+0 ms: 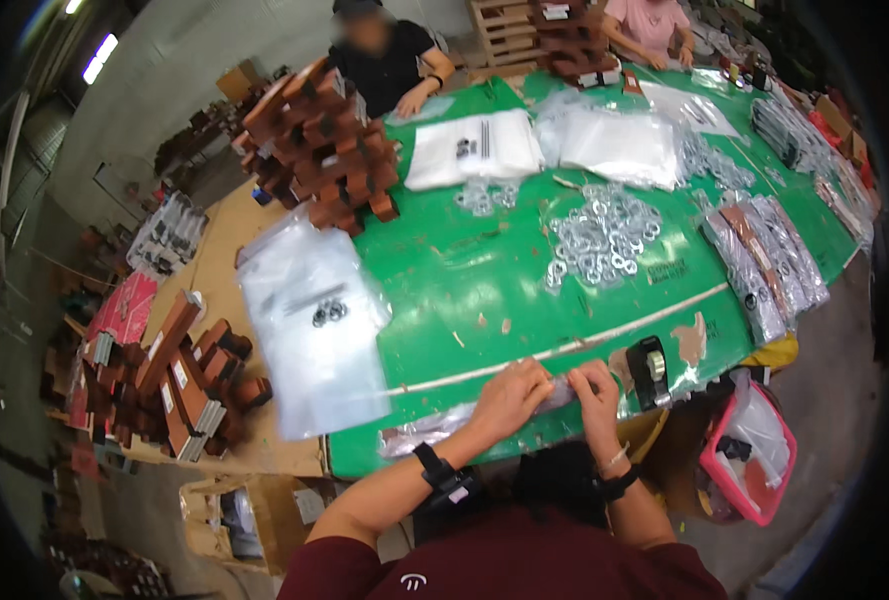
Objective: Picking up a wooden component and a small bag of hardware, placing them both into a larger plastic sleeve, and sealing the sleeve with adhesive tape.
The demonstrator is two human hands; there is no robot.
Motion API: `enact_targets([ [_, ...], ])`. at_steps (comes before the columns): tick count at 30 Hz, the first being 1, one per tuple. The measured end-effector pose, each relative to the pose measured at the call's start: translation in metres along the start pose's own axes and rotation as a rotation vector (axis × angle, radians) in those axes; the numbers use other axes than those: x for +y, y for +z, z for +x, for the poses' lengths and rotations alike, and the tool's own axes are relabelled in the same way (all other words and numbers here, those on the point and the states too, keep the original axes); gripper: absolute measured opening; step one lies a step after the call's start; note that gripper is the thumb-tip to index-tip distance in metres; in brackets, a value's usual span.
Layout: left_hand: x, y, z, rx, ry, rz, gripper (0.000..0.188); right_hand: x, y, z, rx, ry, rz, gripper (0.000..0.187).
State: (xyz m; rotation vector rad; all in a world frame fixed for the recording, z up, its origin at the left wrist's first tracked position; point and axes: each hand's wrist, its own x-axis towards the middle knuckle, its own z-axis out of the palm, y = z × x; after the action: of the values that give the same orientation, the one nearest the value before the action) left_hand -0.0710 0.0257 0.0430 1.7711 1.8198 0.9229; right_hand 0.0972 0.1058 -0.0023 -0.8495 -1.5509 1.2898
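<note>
My left hand (509,397) and my right hand (596,392) meet at the near edge of the green table (484,280), both pinching one long clear plastic packet (444,425) that runs left along the edge. What lies inside the packet is too blurred to make out. A black tape dispenser (649,372) stands just right of my right hand. A stack of clear bags (314,320) with a few metal rings on top lies to the left of my hands. A heap of metal rings (599,238) sits in the middle of the table.
Brown wood-coloured pieces are stacked at the far left (319,150) and lower left (179,385). Filled packets (764,262) lie at right. White bags (474,148) lie further back. A pink bin (749,450) stands at right. Two other people sit across the table.
</note>
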Motion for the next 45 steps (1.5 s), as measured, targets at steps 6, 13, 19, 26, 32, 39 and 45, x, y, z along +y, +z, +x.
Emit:
enact_targets([
  [6,-0.007,-0.002,0.010,-0.007,0.002,0.025,0.023,0.003,0.011,0.009,0.074,-0.008,0.015,0.014],
  [13,-0.005,-0.002,0.007,-0.023,0.016,0.022,0.022,0.004,0.009,0.004,0.098,-0.045,-0.019,0.022],
  [19,0.009,-0.008,0.003,-0.077,-0.165,0.046,0.018,-0.007,0.013,0.001,0.096,0.023,-0.034,0.020],
  [26,0.012,-0.011,0.003,-0.054,-0.121,-0.008,0.024,-0.010,0.012,0.002,0.127,0.006,-0.016,0.013],
  [32,0.018,-0.012,0.006,-0.082,-0.176,0.077,0.023,-0.007,0.015,0.006,0.148,0.095,0.041,0.011],
  [39,0.019,-0.016,0.024,-0.071,-0.146,0.072,0.021,-0.015,0.009,0.029,0.078,0.097,-0.120,0.012],
  [45,0.015,-0.014,0.019,-0.063,-0.153,0.057,0.019,0.005,0.006,0.025,-0.022,0.022,-0.232,0.022],
])
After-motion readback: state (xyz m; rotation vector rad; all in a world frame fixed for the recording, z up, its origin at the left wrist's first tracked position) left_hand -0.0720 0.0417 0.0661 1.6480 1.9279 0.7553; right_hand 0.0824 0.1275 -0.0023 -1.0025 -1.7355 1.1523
